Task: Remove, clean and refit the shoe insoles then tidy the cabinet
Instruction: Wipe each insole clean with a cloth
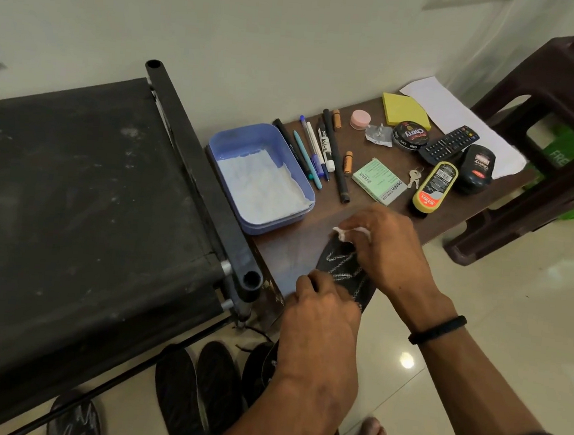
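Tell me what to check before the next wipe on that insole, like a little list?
1. Insole held steady: ok, the left hand grips its near end on the table.
2. Wipe ready: ok, the right hand pinches a small white tissue at the insole's far end.
3. Spare tissue nearby: ok, white paper lies in the blue tray.
4. Room to wipe: ok, the pens and polish bottle lie apart from the insole.
5. Insole clean yet: cannot tell, the hands cover much of it.
6. Other insoles waiting: ok, dark ones lie on the floor.
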Action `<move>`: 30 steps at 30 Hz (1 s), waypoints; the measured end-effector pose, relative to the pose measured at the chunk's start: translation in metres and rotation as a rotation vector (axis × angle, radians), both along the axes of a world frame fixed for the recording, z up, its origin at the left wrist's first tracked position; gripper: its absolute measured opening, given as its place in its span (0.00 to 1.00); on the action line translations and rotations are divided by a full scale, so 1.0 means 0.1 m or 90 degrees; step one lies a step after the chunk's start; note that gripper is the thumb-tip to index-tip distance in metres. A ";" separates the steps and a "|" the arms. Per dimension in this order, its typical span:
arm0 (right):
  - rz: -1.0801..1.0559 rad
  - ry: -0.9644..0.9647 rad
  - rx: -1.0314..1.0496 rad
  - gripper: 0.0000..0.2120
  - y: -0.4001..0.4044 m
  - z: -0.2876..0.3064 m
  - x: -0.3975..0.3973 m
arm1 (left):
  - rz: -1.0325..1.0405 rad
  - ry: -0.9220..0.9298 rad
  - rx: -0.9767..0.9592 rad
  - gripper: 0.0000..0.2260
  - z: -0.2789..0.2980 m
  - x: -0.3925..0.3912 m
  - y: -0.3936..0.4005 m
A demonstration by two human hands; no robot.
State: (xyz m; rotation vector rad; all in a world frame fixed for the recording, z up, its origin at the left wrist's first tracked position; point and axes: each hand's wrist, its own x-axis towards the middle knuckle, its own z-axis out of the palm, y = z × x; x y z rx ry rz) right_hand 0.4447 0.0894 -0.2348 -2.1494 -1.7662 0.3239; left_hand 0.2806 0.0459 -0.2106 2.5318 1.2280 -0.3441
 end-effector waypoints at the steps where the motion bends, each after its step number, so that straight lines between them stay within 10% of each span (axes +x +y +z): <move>1: -0.021 -0.001 0.002 0.10 0.01 0.00 0.01 | 0.003 -0.004 0.000 0.29 0.00 0.00 0.01; 8: -0.137 -0.028 0.004 0.14 0.06 -0.05 -0.07 | -0.002 0.009 -0.009 0.29 -0.02 0.01 0.03; 21: 0.098 0.049 -0.063 0.11 -0.04 0.10 -0.16 | -0.008 0.035 0.005 0.23 0.01 0.08 0.00; 30: -0.055 0.011 0.009 0.10 0.04 0.00 -0.01 | -0.005 0.014 -0.010 0.29 0.02 0.03 0.01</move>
